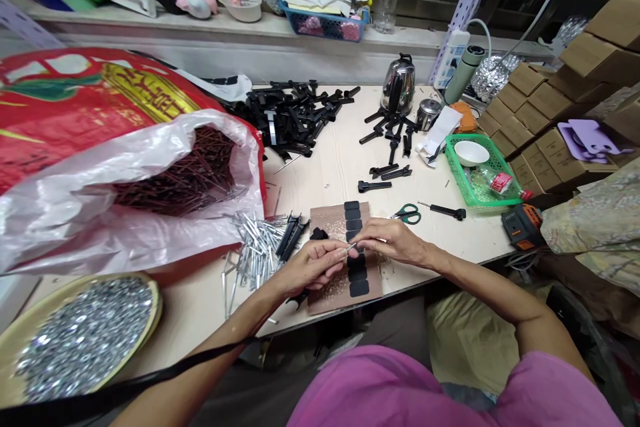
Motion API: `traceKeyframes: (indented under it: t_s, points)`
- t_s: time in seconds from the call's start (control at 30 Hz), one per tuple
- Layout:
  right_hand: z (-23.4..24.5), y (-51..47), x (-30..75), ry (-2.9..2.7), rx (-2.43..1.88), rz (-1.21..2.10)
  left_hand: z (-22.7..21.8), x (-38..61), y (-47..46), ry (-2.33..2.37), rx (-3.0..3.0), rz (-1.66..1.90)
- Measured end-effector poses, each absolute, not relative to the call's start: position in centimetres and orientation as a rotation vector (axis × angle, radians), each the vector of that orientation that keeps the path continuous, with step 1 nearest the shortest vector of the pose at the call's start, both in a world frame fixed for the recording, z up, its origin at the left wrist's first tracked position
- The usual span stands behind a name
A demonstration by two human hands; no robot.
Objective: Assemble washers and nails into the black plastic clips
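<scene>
My left hand (313, 267) and my right hand (393, 240) meet over a brown card (330, 220) that carries a column of black pads (354, 223). Both hands pinch a thin silver metal pin (351, 247) between their fingertips. A black plastic part (303, 295) pokes out below my left hand; whether that hand grips it is unclear. Just left of the card lie a few black clips (291, 235) and a loose heap of silver pins (253, 247).
A big pile of black plastic parts (293, 113) lies at the back. A plastic bag of dark rods (185, 177) is at left, a tray of small metal pieces (83, 330) at front left. Green-handled scissors (407, 215), a green basket (457, 183), a kettle (399, 83) and cardboard boxes (537, 110) are at right.
</scene>
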State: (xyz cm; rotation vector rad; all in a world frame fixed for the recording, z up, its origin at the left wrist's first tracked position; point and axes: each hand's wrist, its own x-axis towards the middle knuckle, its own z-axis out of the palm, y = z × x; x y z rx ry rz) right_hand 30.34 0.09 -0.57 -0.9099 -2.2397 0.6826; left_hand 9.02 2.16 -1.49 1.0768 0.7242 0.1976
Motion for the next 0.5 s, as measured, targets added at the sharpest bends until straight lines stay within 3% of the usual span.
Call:
traceKeyframes:
  t_s: [0.5]
  points:
    - [-7.4,2.2,31.3,-1.984,-1.403,0.524,-4.0,9.9,2.3,1.072,1.024,0.294]
